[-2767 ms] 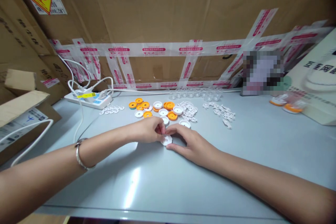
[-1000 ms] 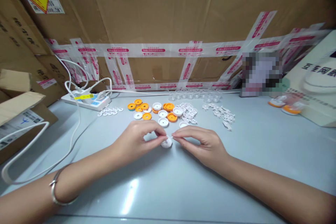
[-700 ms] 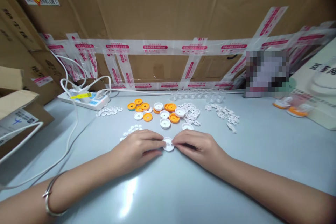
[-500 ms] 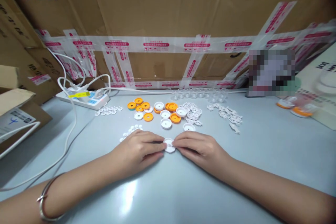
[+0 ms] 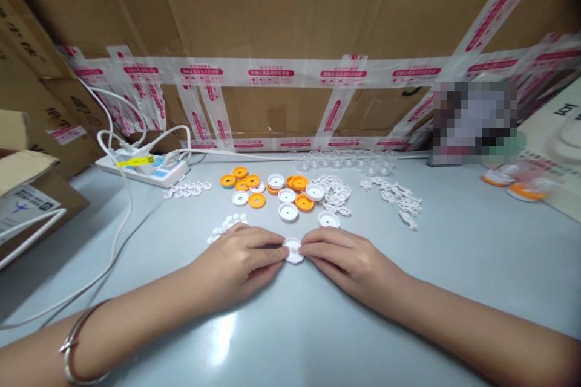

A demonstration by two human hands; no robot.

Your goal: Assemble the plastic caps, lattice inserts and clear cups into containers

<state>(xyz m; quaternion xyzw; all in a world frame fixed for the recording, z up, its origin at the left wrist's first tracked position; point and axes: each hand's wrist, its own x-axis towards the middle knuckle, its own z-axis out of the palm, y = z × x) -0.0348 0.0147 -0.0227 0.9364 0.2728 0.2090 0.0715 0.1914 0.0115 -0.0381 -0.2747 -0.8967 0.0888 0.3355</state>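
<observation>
Your left hand (image 5: pixel 238 261) and right hand (image 5: pixel 351 261) hold the disc (image 5: pixel 294 254) between narrowed fingertips, mid-table (image 5: pixel 318 332). It's round, flat, rimmed face up. Tape (image 5: pixel 299 74): red Chinese print, blurred. Box label (image 5: pixel 31 213): blue handwritten mark.

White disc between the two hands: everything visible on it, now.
The white disc is round, matte and plastic-looking, with a raised rim showing along its far side and a small pale feature near the middle, too small to make out. It sits roughly level, low over the grey table; whether its underside touches is unclear. Fingertips of the left hand are on its left edge, those of the right hand on its right, hiding both sides.
</observation>
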